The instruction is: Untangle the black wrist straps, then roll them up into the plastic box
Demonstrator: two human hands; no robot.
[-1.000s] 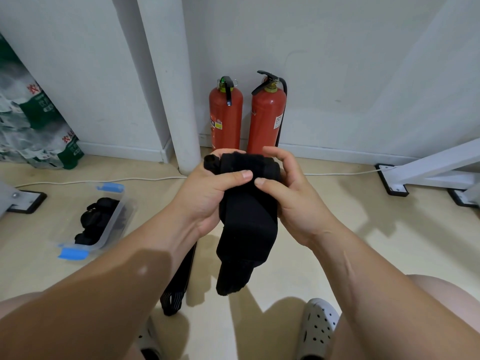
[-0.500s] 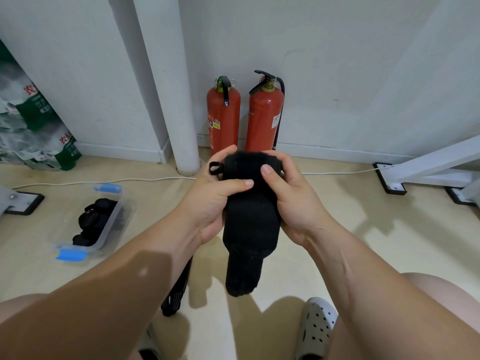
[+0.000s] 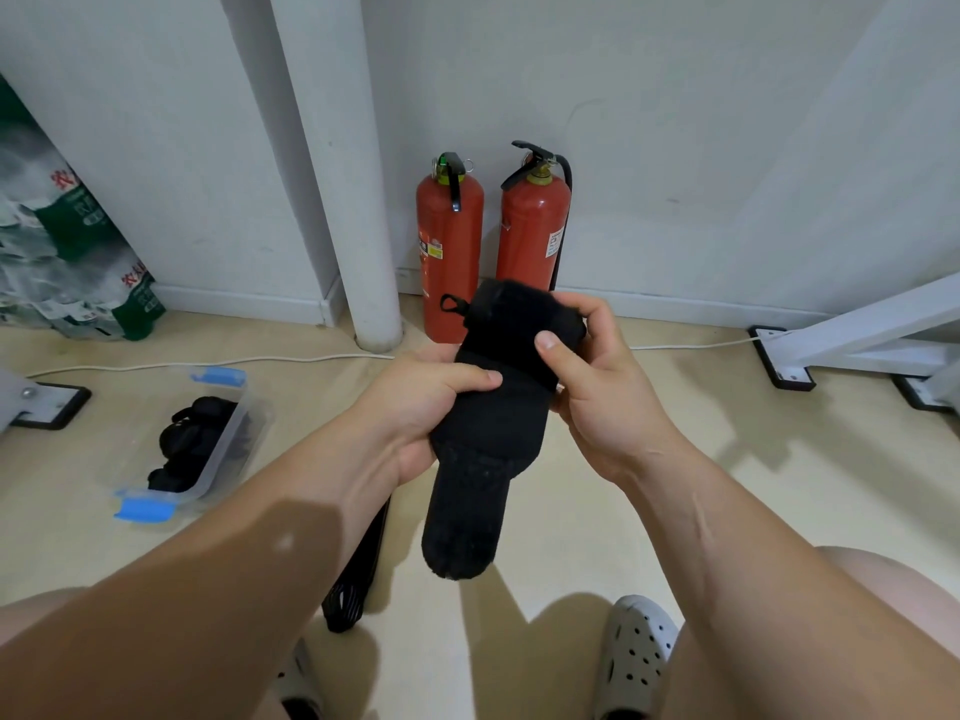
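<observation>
I hold a black wrist strap (image 3: pixel 488 433) in front of me with both hands. Its top end is rolled into a thick wad with a small loop sticking out on the left, and its free end hangs down toward the floor. My left hand (image 3: pixel 421 407) grips the strap's middle from the left, thumb across the front. My right hand (image 3: pixel 597 387) holds the rolled top, thumb pressed on its face. A narrower black strap tail (image 3: pixel 358 579) dangles below my left forearm. The clear plastic box (image 3: pixel 223 459) with blue clips sits on the floor at left, with rolled black straps (image 3: pixel 192 444) inside.
Two red fire extinguishers (image 3: pixel 449 252) stand against the wall beside a white pipe (image 3: pixel 343 174). A white cable (image 3: pixel 208 363) runs along the floor. White frame legs with black feet (image 3: pixel 784 361) are at right, packaged bottles (image 3: pixel 67 252) at left. My grey clog (image 3: pixel 634 657) is below.
The rolled top of the strap has turned and tilted up to the right in my right hand. My left hand has slid lower on the strap. The hanging end has grown shorter.
</observation>
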